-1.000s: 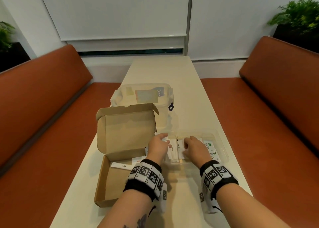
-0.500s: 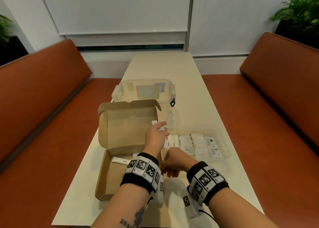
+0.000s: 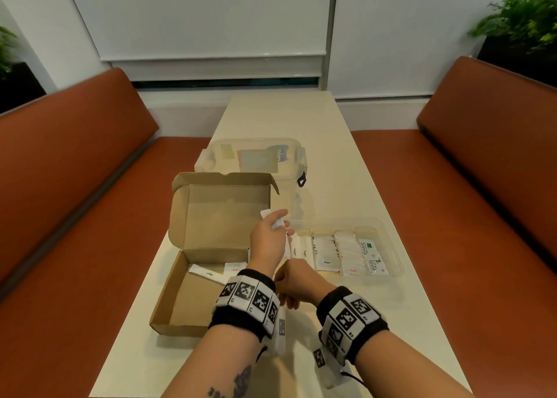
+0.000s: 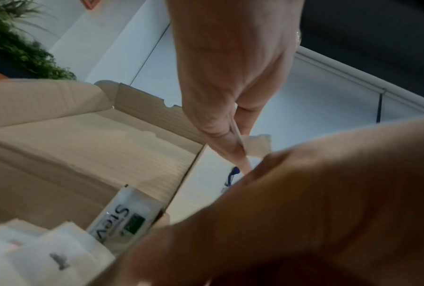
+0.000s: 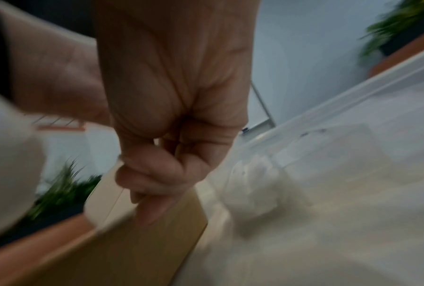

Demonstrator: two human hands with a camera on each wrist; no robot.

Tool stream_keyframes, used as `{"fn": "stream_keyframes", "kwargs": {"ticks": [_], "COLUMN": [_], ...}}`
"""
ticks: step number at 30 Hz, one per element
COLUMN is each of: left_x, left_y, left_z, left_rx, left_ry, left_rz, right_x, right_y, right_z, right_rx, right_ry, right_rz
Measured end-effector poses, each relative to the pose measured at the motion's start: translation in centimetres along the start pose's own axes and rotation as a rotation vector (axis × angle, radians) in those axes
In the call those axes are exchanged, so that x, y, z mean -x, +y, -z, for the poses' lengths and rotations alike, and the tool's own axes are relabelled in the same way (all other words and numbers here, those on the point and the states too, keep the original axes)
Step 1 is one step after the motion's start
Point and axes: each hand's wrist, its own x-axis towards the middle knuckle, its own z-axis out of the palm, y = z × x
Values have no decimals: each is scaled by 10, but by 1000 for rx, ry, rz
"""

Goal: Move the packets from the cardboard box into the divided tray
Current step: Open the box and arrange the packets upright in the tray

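A: Since a second ago, both hands have left the divided tray (image 3: pixel 391 248): the left hand (image 3: pixel 269 240) has lifted over the gap between cardboard box (image 3: pixel 193 301) and tray, and the right hand (image 3: pixel 297 283) has pulled back toward the box's near right corner.

B: What is the left hand gripping?

A: A small white packet (image 3: pixel 272 219), pinched between thumb and fingers, held clear above both rims, probably so it can drop straight into a compartment.

B: And the right hand?

A: Its fingers are curled in; the right wrist view shows them against the box's side wall, but blur hides whether they grip anything, so I cannot tell. My guess is it steadies the box.

B: Where are the other packets?

A: Several remain in the box: a Sugar stick (image 3: pixel 208 274) along the hinge fold, a Stevia sachet (image 4: pixel 122 216) and a few plain ones at the right end. The tray already has rows of sachets, with Stevia packets (image 3: pixel 369 256) in the right compartment.

B: Room to move?

A: The box's upright lid (image 3: pixel 223 213) walls off the far side, and a clear lidded container (image 3: pixel 256 159) sits just behind. The counter (image 3: pixel 376 322) to the right and front of the tray lies open, so the short hop rightward over the tray rim looks unobstructed.
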Motion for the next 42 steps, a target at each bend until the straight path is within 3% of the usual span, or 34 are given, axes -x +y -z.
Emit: {"fn": "stream_keyframes", "kwargs": {"ticks": [3,8,14,18,23,26,31,36,42], "left_x": [5,10,10,6,2,2,0,-6,-10], "left_y": [2,-4,-16,-20,-21,-21,-18,-24,-23], "left_z": [-8,-28,-51,-58,-62,-63,-65,-64,-65], "left_rx": [96,206,203,260,317,326,439,356,367], "left_ry": [-32,-104,-110,-75,-83,-127,-86,-72,-137], "left_rz": [-43,-32,54,137,301,326,377,250,204], "right_x": [8,21,28,28,24,23,23,27,20], "right_y": [9,28,47,59,62,57,52,57,59], "right_z": [25,72,76,79,98,107,105,100,103], "right_rx": [-111,-536,-721,-594,-335,-36,35,-252,-439], "right_ry": [91,432,415,519,852,816,641,551,592], "right_rz": [-37,-9,24,30,149,266,301,278,141]}}
